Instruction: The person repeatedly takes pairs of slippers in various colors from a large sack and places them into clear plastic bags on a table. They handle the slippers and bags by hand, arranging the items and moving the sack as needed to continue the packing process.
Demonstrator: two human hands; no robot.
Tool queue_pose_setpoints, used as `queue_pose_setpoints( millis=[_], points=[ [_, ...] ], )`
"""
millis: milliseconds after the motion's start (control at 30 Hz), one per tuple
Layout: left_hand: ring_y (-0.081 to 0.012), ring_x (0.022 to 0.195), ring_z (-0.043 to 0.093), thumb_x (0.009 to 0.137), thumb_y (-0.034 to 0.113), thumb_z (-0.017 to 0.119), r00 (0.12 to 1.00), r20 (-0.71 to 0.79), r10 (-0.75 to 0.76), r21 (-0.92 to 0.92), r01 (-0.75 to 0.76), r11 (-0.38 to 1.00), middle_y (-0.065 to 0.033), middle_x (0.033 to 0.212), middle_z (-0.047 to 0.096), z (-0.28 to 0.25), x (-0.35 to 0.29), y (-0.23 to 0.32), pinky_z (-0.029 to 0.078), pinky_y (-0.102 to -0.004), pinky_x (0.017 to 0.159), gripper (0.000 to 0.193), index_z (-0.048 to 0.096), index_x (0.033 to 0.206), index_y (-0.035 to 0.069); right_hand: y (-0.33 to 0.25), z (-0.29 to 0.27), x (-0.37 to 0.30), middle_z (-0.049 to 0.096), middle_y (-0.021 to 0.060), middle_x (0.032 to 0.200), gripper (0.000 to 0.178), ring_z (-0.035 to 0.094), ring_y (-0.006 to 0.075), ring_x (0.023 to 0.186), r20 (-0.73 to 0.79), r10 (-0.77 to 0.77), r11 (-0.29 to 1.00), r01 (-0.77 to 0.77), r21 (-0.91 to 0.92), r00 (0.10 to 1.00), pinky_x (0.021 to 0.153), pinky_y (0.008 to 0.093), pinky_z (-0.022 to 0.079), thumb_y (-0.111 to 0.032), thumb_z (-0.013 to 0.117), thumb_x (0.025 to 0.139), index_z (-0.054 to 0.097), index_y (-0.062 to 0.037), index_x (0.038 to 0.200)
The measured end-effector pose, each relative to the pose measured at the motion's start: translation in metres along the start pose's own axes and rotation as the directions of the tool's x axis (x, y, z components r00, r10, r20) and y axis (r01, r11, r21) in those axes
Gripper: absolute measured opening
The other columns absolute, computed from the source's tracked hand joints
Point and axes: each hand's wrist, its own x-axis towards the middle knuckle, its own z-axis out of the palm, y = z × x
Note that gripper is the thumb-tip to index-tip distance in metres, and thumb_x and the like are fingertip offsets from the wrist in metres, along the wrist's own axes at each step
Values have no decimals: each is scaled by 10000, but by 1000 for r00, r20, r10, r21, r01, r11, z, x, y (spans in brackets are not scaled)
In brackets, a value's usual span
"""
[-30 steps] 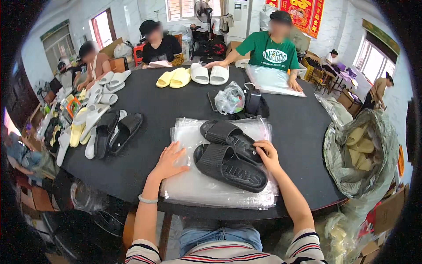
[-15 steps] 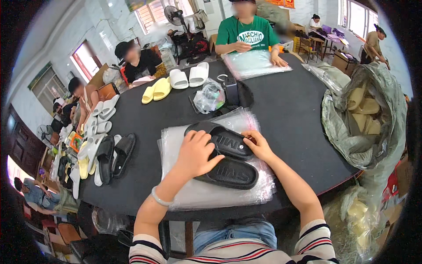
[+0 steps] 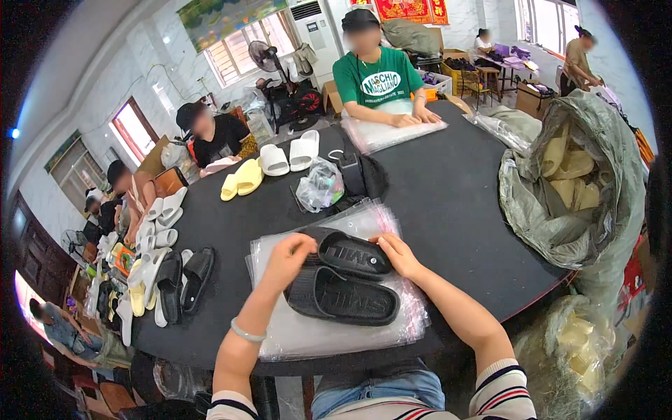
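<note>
Two black slide sandals lie side by side on a stack of clear plastic bags in front of me. The near sandal rests with its footbed up and its strap to the left. Just beyond it is the far sandal, its heel to the right. My right hand grips the far sandal's heel edge with its fingertips. My left hand is curled beside that sandal's strap end, its fingertips pressed together. Whether anything is between those fingers is hidden.
A pair of black slides and several pale ones stand at the table's left. Beyond the stack are a plastic-wrapped bundle, yellow slides and white slides. A large sack of beige slides stands right. A co-worker sits opposite.
My left hand has drawn back leftward off the sandals and curled its fingers. The near sandal is now less covered and nearer me. The co-worker opposite has put both hands on the plastic bags.
</note>
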Motion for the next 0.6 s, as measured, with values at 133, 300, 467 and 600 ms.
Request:
queue_pose_setpoints(
  millis=[133,300,467,600],
  points=[
    [-164,765,593,962,171,530,959,62,-275,-551,263,792,-54,819,606,-29,-16,25,498,-312,733,183,565,851,29,3,2,-1,620,156,1099,403,584,256,1049,40,72,989,-77,130,997,942,352,433,-316,401,1014,621,5,1120],
    [-156,685,543,968,135,502,953,48,-300,-564,274,779,-38,731,516,-67,-39,42,482,-302,661,135,519,872,41,-2,1,-3,643,131,1049,352,598,246,1011,68,55,997,-58,48,996,917,341,448,-294,447,999,653,-17,1071],
    [-118,554,439,942,91,539,959,-36,-282,-344,254,904,-17,631,454,-121,-55,52,418,-287,549,113,519,842,42,-2,1,-1,659,118,1015,292,607,236,990,80,9,999,-6,-34,997,887,340,459,-262,502,976,677,-33,1026],
    [-110,539,448,925,64,560,949,-133,-285,-208,254,945,-14,614,452,-154,-79,63,412,-279,522,135,518,799,41,-1,4,0,662,111,930,238,609,234,920,38,-86,990,90,-111,996,817,338,473,-234,557,944,689,-44,1002]
  ],
)
